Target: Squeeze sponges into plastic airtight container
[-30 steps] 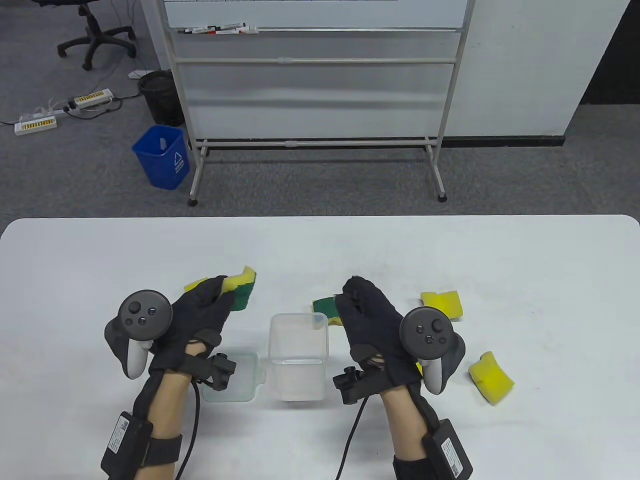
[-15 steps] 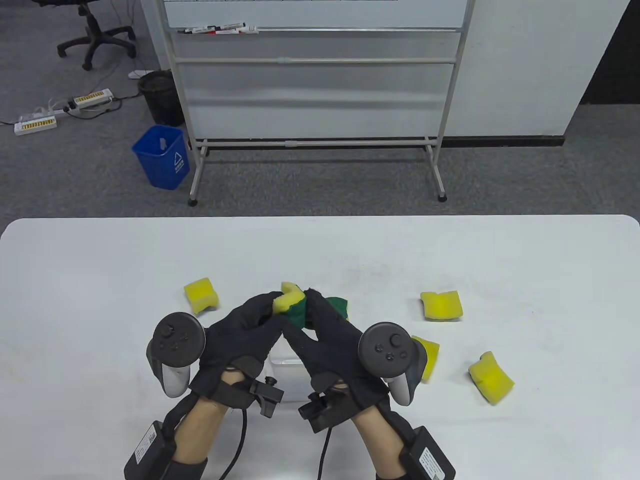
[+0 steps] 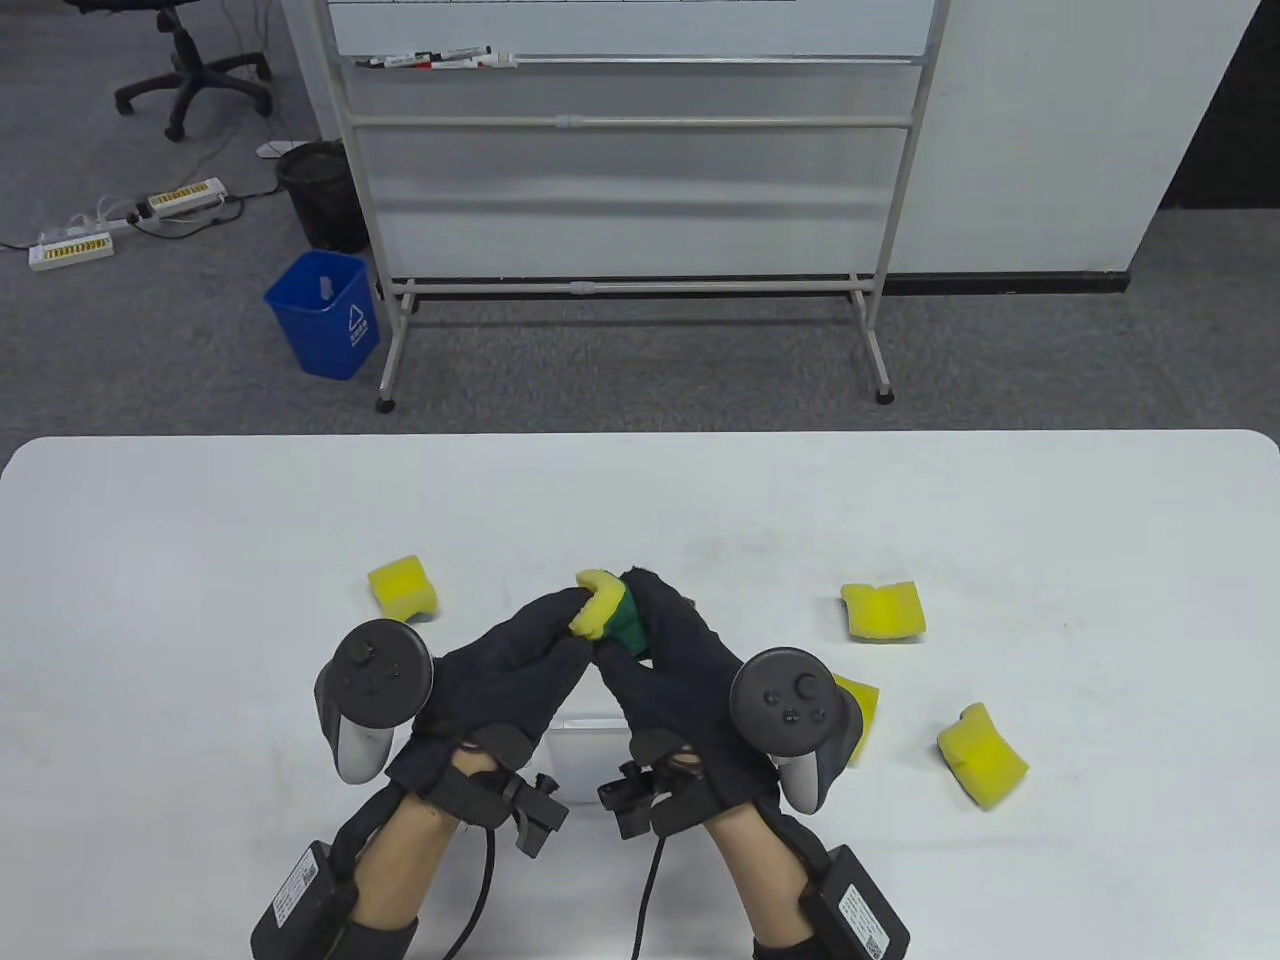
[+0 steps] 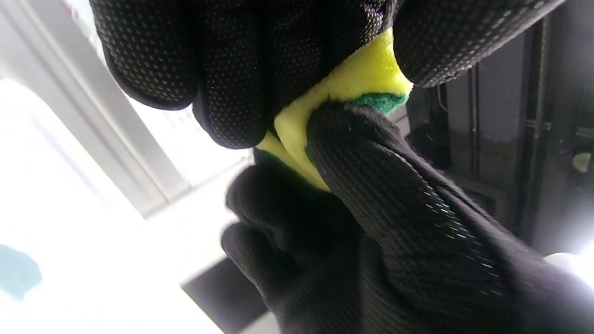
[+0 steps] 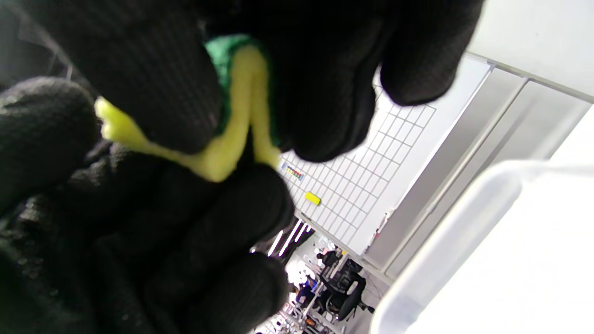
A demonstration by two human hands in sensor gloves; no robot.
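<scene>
Near the front edge of the white table [image 3: 200, 520], about midway along it, both gloved hands met and clamped on one yellow-and-green sponge [image 3: 606, 614]. The left hand [image 3: 500, 680] pressed its fingers [image 4: 232, 69] against the yellow side, while the right hand [image 3: 690, 680] closed on the green side, so the sponge was folded and crushed between them. Directly beneath the joined hands stood the clear plastic container [image 3: 588, 738], mostly hidden, with only a strip of its near wall showing between the wrists; its pale rim [image 5: 445, 232] appeared below the right hand in the right wrist view. Four more yellow sponges lay on the table: one [image 3: 403, 590] left of the hands, one [image 3: 882, 610] to the right, one [image 3: 860, 705] partly hidden behind the right hand's tracker, and one [image 3: 982, 757] further right, nearer the front edge.
</scene>
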